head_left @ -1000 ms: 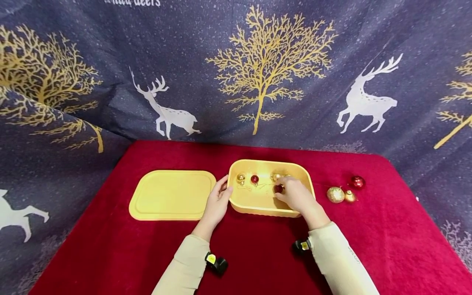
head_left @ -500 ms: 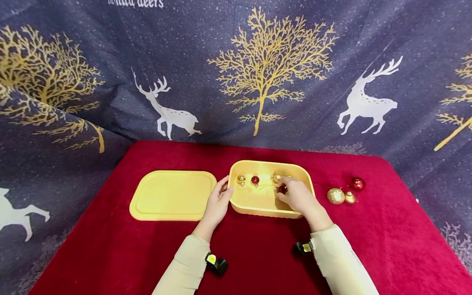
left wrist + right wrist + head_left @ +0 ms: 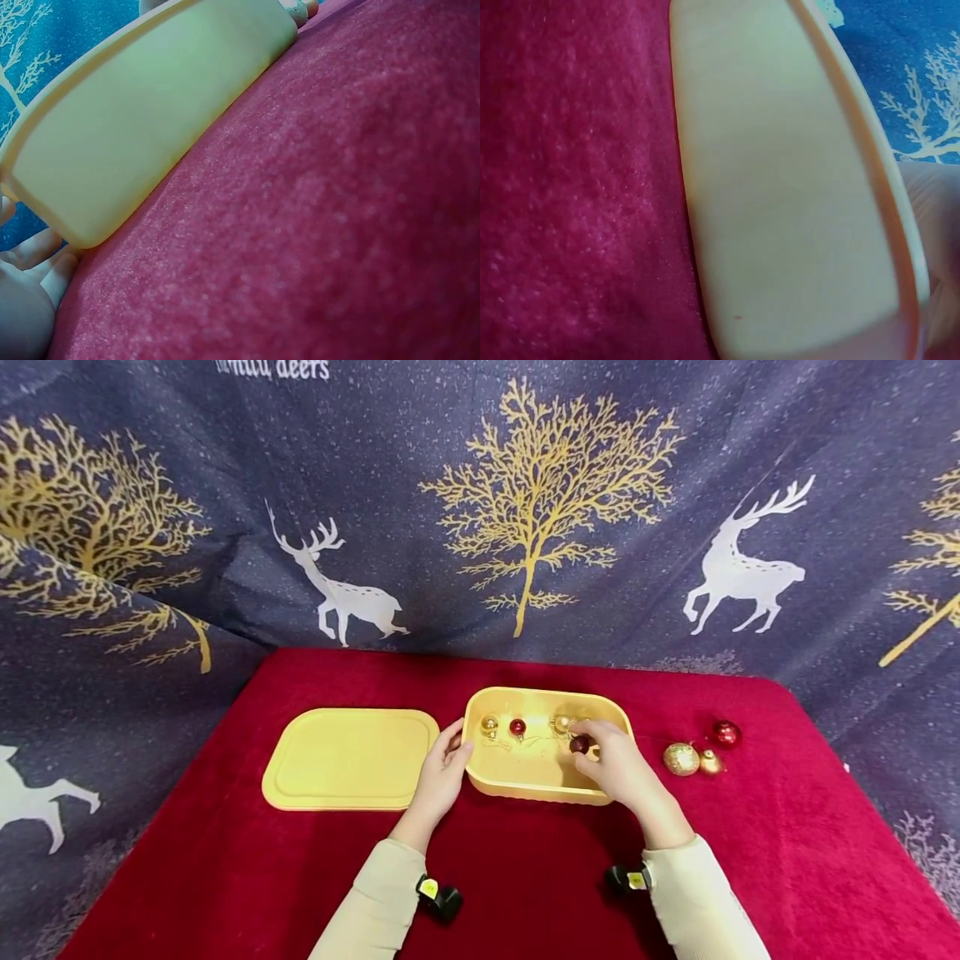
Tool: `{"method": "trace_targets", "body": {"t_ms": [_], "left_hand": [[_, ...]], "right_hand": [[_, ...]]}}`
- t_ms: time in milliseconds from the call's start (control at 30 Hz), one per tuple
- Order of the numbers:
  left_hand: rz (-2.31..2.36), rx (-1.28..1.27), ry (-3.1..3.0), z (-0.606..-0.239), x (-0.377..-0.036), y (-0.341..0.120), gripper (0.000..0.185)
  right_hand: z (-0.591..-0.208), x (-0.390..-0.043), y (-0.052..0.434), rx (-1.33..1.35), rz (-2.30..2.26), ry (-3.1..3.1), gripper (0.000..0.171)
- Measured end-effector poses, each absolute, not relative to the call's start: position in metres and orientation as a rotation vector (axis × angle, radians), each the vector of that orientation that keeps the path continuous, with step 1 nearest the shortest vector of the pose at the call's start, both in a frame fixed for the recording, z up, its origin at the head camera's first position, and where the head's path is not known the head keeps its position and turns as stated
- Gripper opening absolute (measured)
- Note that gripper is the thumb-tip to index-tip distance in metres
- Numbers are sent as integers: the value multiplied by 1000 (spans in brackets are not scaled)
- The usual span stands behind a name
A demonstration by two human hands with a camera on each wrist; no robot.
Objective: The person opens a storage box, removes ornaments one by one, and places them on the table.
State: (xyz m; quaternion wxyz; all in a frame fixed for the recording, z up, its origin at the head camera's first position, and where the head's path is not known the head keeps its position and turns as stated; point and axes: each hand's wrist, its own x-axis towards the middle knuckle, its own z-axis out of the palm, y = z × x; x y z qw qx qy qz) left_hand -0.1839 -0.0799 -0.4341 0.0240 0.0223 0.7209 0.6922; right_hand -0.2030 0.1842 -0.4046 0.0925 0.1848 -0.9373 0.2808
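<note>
A yellow plastic box (image 3: 525, 789) stands lidless on the red cloth. At its left end, my left hand (image 3: 442, 768) rests against the wall, thumb beside the rim; the left wrist view shows relaxed fingers (image 3: 45, 251) at the box's corner. My right hand (image 3: 617, 764) reaches over the front right wall and pinches a dark red Christmas ball (image 3: 580, 743) between thumb and fingers, inside the box. Within the box lie a gold ball (image 3: 490, 724), a small red ball (image 3: 517, 727) and another gold ball (image 3: 562, 723), partly behind my right fingers.
The yellow lid (image 3: 352, 760) lies flat left of the box. To the right sit a glittery gold ball (image 3: 681, 759), a smaller gold ornament (image 3: 710, 762) and a shiny red ball (image 3: 726, 734). A dark blue curtain (image 3: 420, 568) with deer and trees hangs behind the table.
My right hand has shifted slightly right and toward me, and the dark red ball has moved with it. The left hand and the box have stayed in place.
</note>
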Motion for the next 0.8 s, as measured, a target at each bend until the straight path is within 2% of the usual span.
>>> {"method": "trace_targets", "body": {"t_ms": [133,467,600,800], "left_hand": [[2148,75,2227,-436,-185,-79,50],[2154,59,2253,-466,-197,-77,49],[2147,69,2250,-462,-196,-79,50],[2128,97,2243,-437,-185,-81,50]], "right_hand": [[-402,-197,186,539,913,-2721,29],[-397,-191,191,469,1076,-2610,35],[-397,-191,192,438,1144,-2595,34],[-394,-190,193,397,1220,-2569,32]]}}
